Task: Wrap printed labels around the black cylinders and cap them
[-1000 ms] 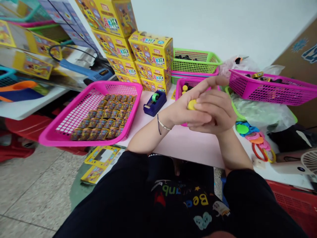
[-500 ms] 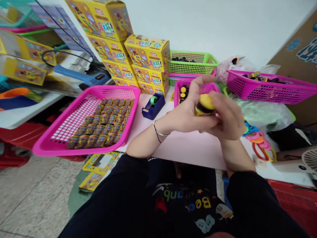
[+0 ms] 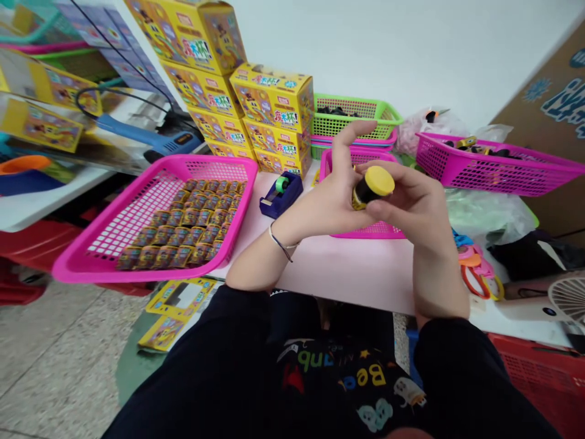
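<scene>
A small black cup with a yellow lid [image 3: 380, 181] is held up between my two hands, tilted with its lid to the right. My left hand [image 3: 336, 192] is closed round its lower part, the index finger raised. The fingers and thumb of my right hand [image 3: 414, 198] grip it near the lid. Behind my hands stands a pink basket [image 3: 379, 230], largely hidden by them. To the left, a large pink basket [image 3: 98, 277] holds rows of many small wrapped cups [image 3: 196, 216]. A blue tape dispenser [image 3: 282, 195] with green tape stands between.
Yellow printed boxes [image 3: 274, 100] are stacked against the wall. A green basket [image 3: 351, 125] with dark pieces stands beside them. At the right are another pink basket [image 3: 493, 164] on plastic bags, scissors [image 3: 479, 280] and a fan [image 3: 567, 296]. A blue sealer [image 3: 150, 140] lies at the left.
The cup has tipped, so its yellow lid now faces right toward my right hand. My right fingers have shifted round the lid, uncovering more of it. The view has moved slightly.
</scene>
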`<state>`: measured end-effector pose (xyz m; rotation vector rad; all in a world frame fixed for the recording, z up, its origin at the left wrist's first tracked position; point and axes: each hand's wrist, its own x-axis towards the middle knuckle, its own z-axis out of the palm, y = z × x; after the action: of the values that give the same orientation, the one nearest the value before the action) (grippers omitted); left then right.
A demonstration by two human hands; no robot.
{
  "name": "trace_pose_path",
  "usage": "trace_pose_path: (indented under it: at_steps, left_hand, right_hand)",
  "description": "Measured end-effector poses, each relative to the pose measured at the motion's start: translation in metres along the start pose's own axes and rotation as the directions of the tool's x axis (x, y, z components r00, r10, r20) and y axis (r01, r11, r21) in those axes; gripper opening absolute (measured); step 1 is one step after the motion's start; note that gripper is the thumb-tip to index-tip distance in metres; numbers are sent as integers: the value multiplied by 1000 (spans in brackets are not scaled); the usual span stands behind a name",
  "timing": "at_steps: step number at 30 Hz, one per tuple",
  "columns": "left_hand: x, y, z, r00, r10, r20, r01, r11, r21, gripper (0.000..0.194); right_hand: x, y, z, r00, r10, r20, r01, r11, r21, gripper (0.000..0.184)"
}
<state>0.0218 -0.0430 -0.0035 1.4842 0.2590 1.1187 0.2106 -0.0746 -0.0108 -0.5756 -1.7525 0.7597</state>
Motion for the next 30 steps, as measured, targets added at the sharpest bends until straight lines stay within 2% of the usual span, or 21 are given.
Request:
trace_pose_path:
  at_steps: [3,5,7,9,11,13,17,21,24,26,28,30]
  left_hand:
    - [1,9,8,986,-53,-158,36,993,-114,83]
    - [1,18,12,962,-74,-262,1,963,-269,58]
    - [3,27,14,950,-77,-302,-75,885,-459,30]
    - [4,32,15,948,-43,-315,-163,783,-600,13]
    - [5,32,17,942,-8,-335,-227,718,-658,12]
    - [6,30,20,930,-23,-367,-246,704,-666,17]
    - [9,31,29,896,-98,-434,-223,746,-628,22]
    - [13,31,31,873,-150,-464,-196,763,-615,19]
    - [14,23,30,889,-97,-447,-190,809,-555,23]
    - [12,17,31,909,-79,-410,-143,864,-483,25]
    - [8,13,31,938,-47,-344,-116,891,-438,18]
    - [5,10,25,963,22,-269,-143,886,-442,13]
  right_hand:
    - [1,-3,7,977,-83,-198,104,989,100,36]
    - [0,-7,7,953,-132,-274,167,980,107,35]
    - [-3,-11,8,970,-105,-219,120,991,58,40]
    - [-5,-11,12,993,-39,-113,42,999,25,45]
    - [-7,-8,18,999,4,-46,-3,1000,21,44]
    - [-7,-4,26,999,0,-41,1,1000,21,40]
    - [-7,5,34,993,-75,-94,76,997,5,39]
    - [-6,13,34,992,-85,-95,84,996,-19,34]
    - [-4,21,34,978,-140,-152,138,990,-27,35]
    - [-1,25,35,970,-158,-184,159,987,-8,35]
    - [0,26,35,966,-146,-216,154,988,22,36]
    - [0,23,31,958,-137,-253,151,988,37,39]
